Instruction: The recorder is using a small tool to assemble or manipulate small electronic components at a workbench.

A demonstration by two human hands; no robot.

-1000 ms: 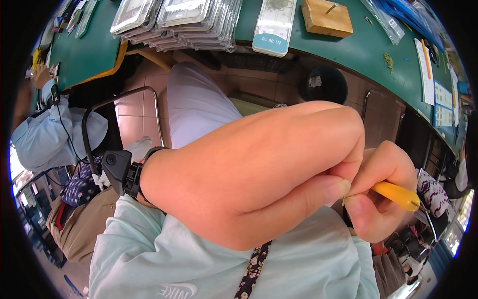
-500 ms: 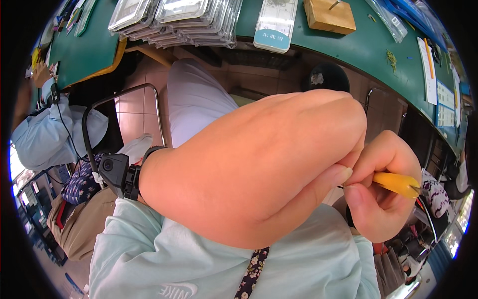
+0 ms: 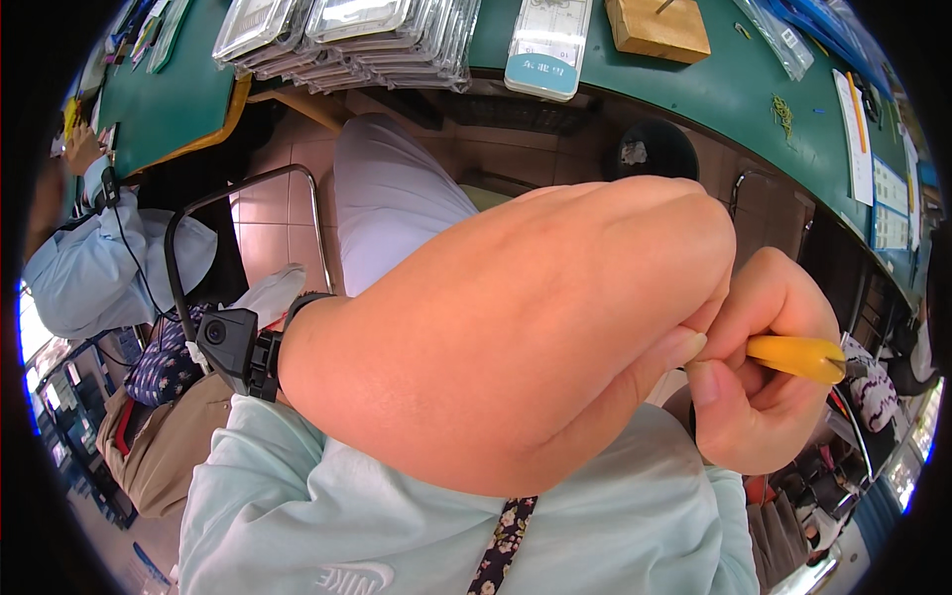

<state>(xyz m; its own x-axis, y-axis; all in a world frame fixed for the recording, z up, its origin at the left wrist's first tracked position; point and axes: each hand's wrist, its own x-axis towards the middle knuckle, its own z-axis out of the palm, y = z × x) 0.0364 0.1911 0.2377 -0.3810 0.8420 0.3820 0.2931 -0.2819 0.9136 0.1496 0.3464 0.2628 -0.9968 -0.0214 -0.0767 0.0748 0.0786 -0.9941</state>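
Observation:
My left hand (image 3: pixel 555 288) fills the middle, its back toward the view and its fingers curled. Its thumb and fingertips pinch together at my right fingertips; what lies between them is too small or hidden to make out. My right hand (image 3: pixel 769 397) is curled just to the right, thumb and forefinger pressed together there. A yellow-handled tool (image 3: pixel 798 358) is tucked in the right hand's curled fingers, with a dark end pointing right. The rest of that tool is hidden, and its kind cannot be told.
Ahead, the green table (image 3: pixel 654 87) holds stacked clear plastic cases (image 3: pixel 387 45), a white-and-teal box (image 3: pixel 543 74), a wooden block (image 3: pixel 657 28) and yellow-green scraps (image 3: pixel 782 116). Below stands a black bin (image 3: pixel 654 154). A metal chair frame (image 3: pixel 322 228) and another person (image 3: pixel 109 268) are at left.
My right hand has shifted very slightly up and right. The yellow-handled tool has turned a little and moved right. My left fingertips have moved slightly right with them.

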